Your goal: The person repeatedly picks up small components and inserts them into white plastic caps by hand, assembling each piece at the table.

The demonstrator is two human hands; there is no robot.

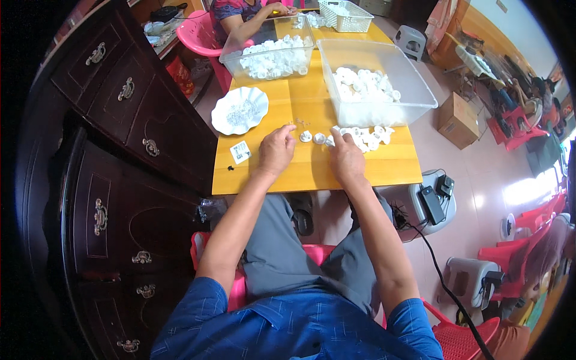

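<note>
Over the yellow wooden table (300,168), my left hand (276,151) is closed in a pinch, thumb and forefinger together; whatever is between them is too small to make out. My right hand (347,159) reaches down to the right, its fingertips at a small round white plastic part (330,140). Two more such parts, a white plastic piece (306,136) and another white piece (319,138), lie between my hands. A loose heap of white parts (373,139) spreads just right of my right fingers. Tiny bits (302,122) are scattered beyond my left fingertips.
A scalloped white dish (219,114) holds small clear pieces at the left. Two clear plastic bins (414,96) with white parts stand farther back, near a white basket (354,24). A printed square card (240,152) lies at left. Another person's arm (249,27) is across the table.
</note>
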